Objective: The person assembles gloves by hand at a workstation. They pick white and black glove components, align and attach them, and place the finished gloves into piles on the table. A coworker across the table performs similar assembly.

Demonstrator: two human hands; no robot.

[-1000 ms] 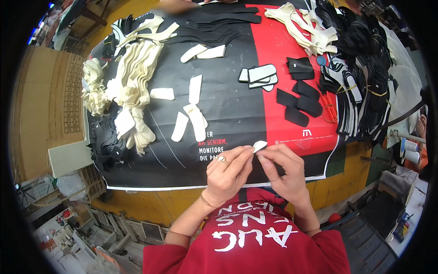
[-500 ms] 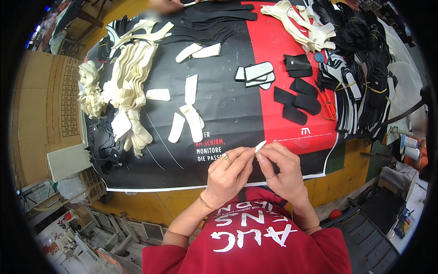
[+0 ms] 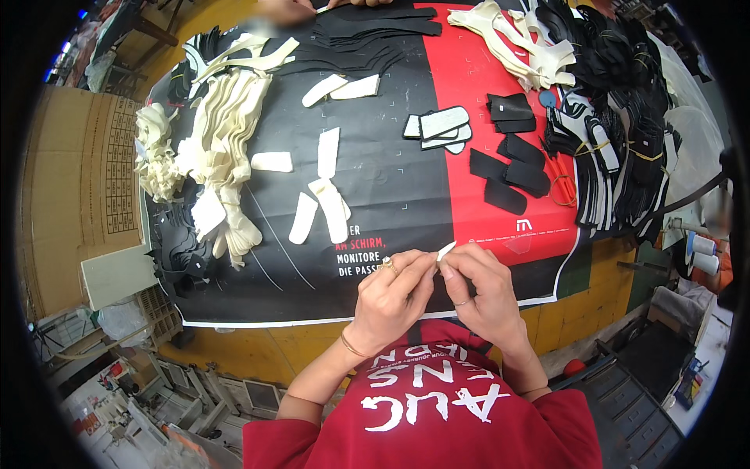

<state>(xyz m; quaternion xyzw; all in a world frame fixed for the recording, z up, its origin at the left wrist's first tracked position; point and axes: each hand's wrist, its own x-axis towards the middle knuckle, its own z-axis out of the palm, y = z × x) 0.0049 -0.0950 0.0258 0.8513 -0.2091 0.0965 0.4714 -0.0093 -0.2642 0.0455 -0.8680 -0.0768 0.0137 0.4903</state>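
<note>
Over the near edge of the table, my left hand point(image 3: 388, 303) and my right hand point(image 3: 486, 288) meet, pinching a small white fabric piece point(image 3: 445, 251) between their fingertips. Only its pointed upper part shows; my fingers cover the rest. Beyond my hands, cream fabric pieces with rounded ends point(image 3: 329, 153) lie scattered on the black part of the printed table cover point(image 3: 375, 172). To the right of them is a small overlapping pile of white pieces with black edging point(image 3: 444, 123). Several black fabric pieces point(image 3: 506, 195) rest on the red part.
A long layered stack of cream fabric point(image 3: 226, 117) stands at the left. Bundled black and white pieces point(image 3: 601, 156) fill the right side, beside red-handled scissors point(image 3: 564, 186). At the far edge, another person's hands point(image 3: 287, 11) are near black strips point(image 3: 375, 27).
My hands stay almost where they were, with the white fabric piece still pinched. At the far edge, more of the other person's second hand has come into view.
</note>
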